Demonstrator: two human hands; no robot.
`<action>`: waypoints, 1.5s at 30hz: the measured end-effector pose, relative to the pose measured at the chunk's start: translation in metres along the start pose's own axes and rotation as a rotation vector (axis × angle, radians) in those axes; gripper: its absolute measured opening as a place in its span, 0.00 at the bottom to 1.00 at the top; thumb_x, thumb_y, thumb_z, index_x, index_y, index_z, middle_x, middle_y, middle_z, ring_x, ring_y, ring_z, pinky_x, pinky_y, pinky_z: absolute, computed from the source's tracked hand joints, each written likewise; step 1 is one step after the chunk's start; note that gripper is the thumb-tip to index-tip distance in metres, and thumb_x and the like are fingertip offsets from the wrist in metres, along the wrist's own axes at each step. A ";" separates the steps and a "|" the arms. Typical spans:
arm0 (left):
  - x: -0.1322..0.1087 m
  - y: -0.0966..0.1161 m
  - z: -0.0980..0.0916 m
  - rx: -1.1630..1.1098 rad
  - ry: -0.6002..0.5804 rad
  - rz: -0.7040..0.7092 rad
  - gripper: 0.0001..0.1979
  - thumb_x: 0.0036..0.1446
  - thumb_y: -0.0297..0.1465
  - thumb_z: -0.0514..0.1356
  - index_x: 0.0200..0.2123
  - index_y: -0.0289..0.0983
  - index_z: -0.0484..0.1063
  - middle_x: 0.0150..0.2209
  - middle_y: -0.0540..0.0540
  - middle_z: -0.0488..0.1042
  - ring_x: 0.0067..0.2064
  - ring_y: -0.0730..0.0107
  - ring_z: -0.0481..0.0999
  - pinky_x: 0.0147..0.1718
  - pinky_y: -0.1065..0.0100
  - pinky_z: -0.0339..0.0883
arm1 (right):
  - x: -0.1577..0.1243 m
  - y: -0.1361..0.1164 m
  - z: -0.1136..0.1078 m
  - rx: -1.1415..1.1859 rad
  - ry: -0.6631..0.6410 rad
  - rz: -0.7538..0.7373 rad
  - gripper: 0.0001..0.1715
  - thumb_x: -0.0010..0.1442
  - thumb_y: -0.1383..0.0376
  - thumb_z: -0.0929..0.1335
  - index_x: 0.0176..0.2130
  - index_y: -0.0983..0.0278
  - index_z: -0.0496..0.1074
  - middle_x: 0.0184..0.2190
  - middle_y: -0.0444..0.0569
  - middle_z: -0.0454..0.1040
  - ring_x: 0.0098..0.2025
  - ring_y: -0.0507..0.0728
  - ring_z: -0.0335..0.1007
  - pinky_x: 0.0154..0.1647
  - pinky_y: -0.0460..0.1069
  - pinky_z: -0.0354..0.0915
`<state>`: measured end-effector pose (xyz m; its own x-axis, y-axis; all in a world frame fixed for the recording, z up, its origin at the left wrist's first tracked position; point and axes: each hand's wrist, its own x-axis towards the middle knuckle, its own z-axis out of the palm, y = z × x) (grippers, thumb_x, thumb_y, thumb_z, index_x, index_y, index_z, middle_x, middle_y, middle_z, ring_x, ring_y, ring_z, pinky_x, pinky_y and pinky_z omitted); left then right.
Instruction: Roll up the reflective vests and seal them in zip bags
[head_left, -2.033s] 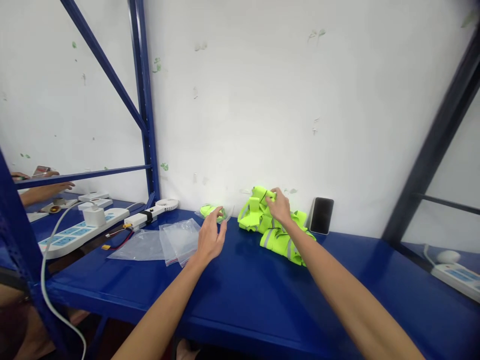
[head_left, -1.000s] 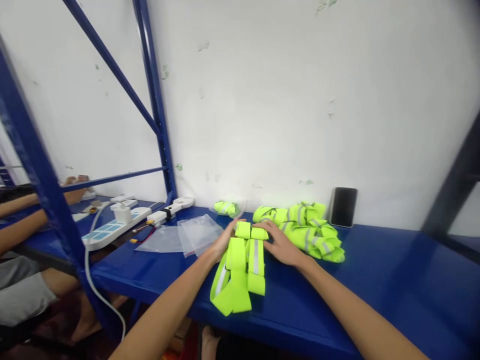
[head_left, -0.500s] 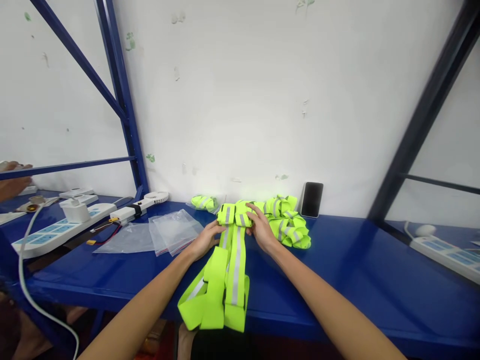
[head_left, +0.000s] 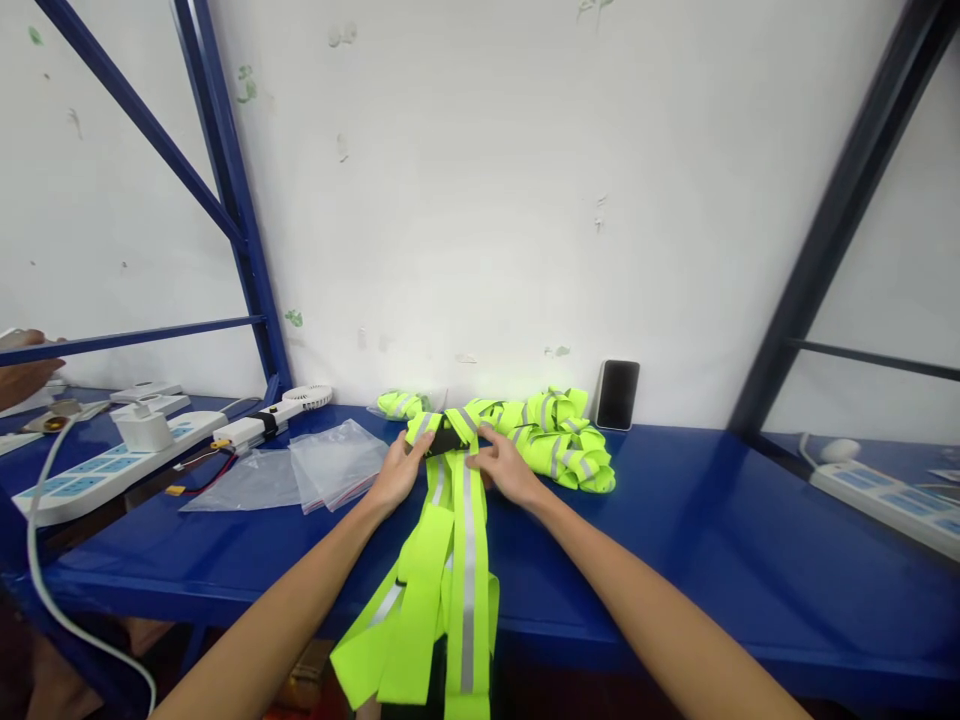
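Observation:
A neon-yellow reflective strap vest (head_left: 450, 560) with grey stripes lies stretched toward me over the front edge of the blue shelf (head_left: 675, 540), its lower ends hanging off. My left hand (head_left: 397, 468) pinches its top left corner. My right hand (head_left: 504, 466) grips the top right, beside a black patch between the two hands. A heap of folded neon vests (head_left: 559, 440) sits just behind my right hand. One small bagged vest (head_left: 399, 403) rests by the wall.
Clear zip bags (head_left: 330, 460) lie left of my hands. A dark phone (head_left: 617, 394) leans on the wall. White power strips (head_left: 97, 465), a charger and a small fan stand at far left, another strip (head_left: 892, 492) at right. Another person's hand (head_left: 22, 365) shows at the left edge.
My right hand took one vest off the heap; both hands drew it toward me and unrolled it, so its straps now hang further over the shelf edge, baring a black patch.

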<state>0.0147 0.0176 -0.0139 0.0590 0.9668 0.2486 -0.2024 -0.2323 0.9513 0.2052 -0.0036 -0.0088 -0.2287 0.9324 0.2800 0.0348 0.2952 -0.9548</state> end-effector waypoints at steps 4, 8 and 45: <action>0.000 0.002 0.004 -0.076 -0.027 -0.104 0.27 0.50 0.47 0.63 0.43 0.30 0.74 0.36 0.40 0.79 0.41 0.54 0.78 0.39 0.62 0.71 | -0.005 -0.004 0.002 -0.388 0.134 -0.229 0.24 0.53 0.61 0.69 0.50 0.61 0.68 0.29 0.44 0.69 0.25 0.52 0.62 0.27 0.48 0.60; -0.009 0.014 0.013 -0.198 -0.054 -0.181 0.22 0.52 0.44 0.64 0.43 0.34 0.74 0.33 0.44 0.80 0.34 0.61 0.79 0.34 0.65 0.71 | -0.006 -0.012 -0.002 -0.463 0.195 -0.407 0.32 0.54 0.63 0.67 0.59 0.57 0.62 0.51 0.53 0.64 0.42 0.57 0.68 0.38 0.52 0.66; -0.014 0.009 0.014 -0.176 -0.097 -0.196 0.25 0.47 0.35 0.66 0.49 0.36 0.68 0.41 0.43 0.79 0.40 0.57 0.79 0.41 0.61 0.70 | 0.000 -0.005 0.028 0.546 0.205 0.160 0.15 0.48 0.61 0.71 0.38 0.62 0.70 0.32 0.49 0.77 0.36 0.61 0.75 0.35 0.53 0.70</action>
<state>0.0257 0.0008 -0.0066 0.2053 0.9748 0.0877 -0.3440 -0.0120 0.9389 0.1779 -0.0104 -0.0071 -0.0673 0.9937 0.0900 -0.4635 0.0487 -0.8848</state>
